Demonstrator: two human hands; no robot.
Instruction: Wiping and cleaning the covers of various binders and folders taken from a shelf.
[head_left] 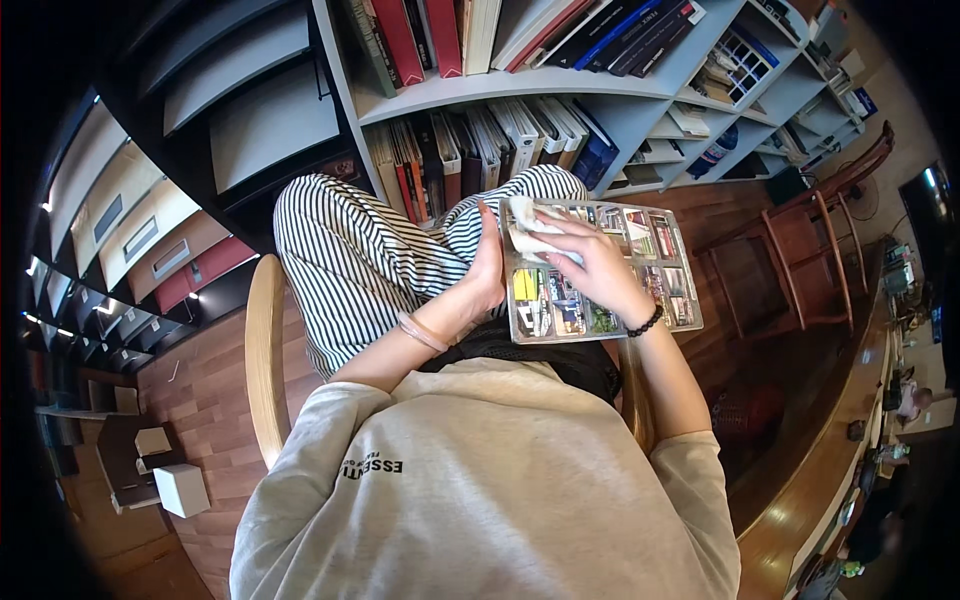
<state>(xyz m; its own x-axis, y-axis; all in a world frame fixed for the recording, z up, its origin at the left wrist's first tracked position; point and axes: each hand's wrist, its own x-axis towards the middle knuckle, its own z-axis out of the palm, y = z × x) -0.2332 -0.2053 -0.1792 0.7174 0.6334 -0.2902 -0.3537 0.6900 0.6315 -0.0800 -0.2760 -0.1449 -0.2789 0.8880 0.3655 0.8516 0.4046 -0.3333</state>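
Observation:
A flat, clear-covered case (609, 325) with several colourful, picture-like sections lies tilted over my right thigh. Along its left edge, my left hand (487, 262) grips it, the palm against the side and some fingers hidden. A crumpled white tissue or cloth (527, 232) is pressed to the upper left of the cover. Over it rests my right hand (592, 268), fingers closed together on the white piece. A dark beaded bracelet circles my right wrist, and a pale bangle my left.
Shelves packed with books and binders (480, 150) stand just beyond my knees. Wooden chair arms (265, 350) flank me. To the right are a brown wooden chair (800, 250) and a long curved wooden desk (800, 490). A white box (183, 490) sits at lower left.

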